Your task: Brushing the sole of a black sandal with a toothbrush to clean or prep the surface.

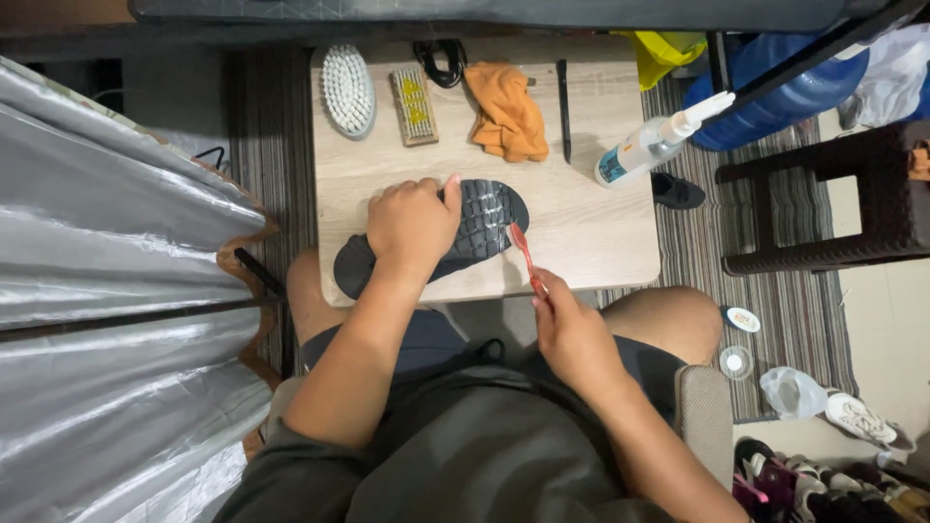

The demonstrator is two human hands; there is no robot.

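A dark shoe (480, 221) lies sole-up on a small wooden table (601, 218) in front of me. My left hand (412, 221) presses down on its middle, fingers closed over the sole. In my right hand (562, 320) is a red toothbrush (523, 254), whose head touches the right edge of the sole near the toe.
At the table's far end lie a white oval brush (348, 89), a wooden brush (414, 106), an orange cloth (507, 113), a black stick tool (563, 97) and a white spray bottle (651, 146). A dark stool (833, 194) and shoes (857, 418) stand right; silver sheeting (107, 291) hangs left.
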